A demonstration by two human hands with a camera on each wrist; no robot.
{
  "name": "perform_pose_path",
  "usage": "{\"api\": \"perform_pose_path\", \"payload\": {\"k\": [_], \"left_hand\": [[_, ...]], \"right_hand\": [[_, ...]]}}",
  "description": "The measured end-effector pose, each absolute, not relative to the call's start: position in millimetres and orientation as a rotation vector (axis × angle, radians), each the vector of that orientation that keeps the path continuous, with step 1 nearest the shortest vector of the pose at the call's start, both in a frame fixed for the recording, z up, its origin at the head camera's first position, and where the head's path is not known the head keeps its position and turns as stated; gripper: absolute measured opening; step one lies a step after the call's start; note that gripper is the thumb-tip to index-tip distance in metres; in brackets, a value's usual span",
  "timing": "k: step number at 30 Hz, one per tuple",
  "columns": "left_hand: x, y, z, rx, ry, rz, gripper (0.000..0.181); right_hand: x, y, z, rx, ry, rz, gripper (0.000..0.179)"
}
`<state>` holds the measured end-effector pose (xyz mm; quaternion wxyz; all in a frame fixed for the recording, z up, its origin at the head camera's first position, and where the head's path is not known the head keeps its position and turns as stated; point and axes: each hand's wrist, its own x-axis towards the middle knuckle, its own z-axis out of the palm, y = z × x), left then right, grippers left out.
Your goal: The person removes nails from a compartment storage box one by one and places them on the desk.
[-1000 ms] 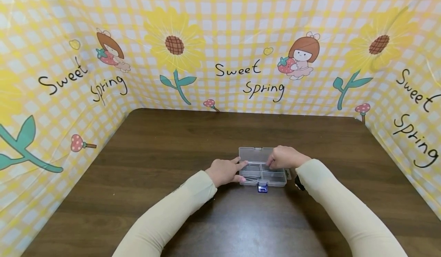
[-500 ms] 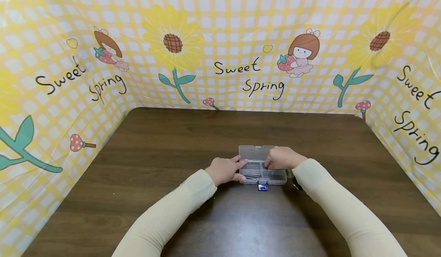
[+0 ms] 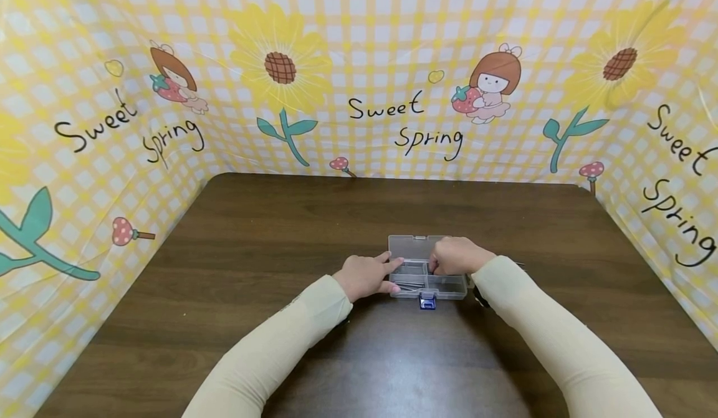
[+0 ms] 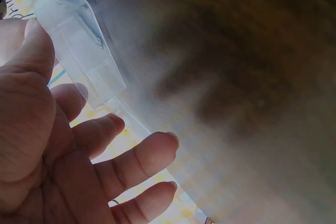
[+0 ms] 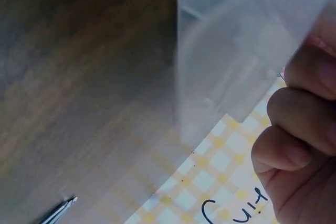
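An opened clear plastic compartment box [image 3: 445, 287] lies on the table, its lid [image 3: 406, 247] folded back and a blue latch [image 3: 427, 301] at the front. Thin metal pins or rods [image 3: 411, 285] lie in its front left compartment. My left hand [image 3: 364, 276] rests at the box's left end, thumb near the front corner and fingers spread near the back one. The fingers of my right hand [image 3: 460, 255] are curled and reach down into the back right compartment. Its fingertips are hidden, so whether they pinch anything cannot be made out.
The brown wooden table [image 3: 291, 218] is enclosed by a yellow checked cloth [image 3: 387, 63]. A slim shiny metal object [image 5: 60, 211] lies on the table beyond the right wrist, only its tip showing.
My right hand has shifted slightly left within the back right compartment, toward the middle divider. My left hand and the box have stayed in place; the head view has tilted a little.
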<state>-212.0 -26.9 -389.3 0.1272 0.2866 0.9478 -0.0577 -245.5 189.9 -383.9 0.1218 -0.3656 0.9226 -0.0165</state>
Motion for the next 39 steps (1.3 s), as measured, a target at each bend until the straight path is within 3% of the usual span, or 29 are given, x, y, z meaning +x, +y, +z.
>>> {"api": "perform_pose_path", "payload": {"k": [39], "left_hand": [[-211.8, -26.2, -387.6, 0.824, 2.745, -0.159, 0.068]], "right_hand": [[-256.0, 207.4, -361.4, -0.943, 2.648, -0.141, 0.011]]}}
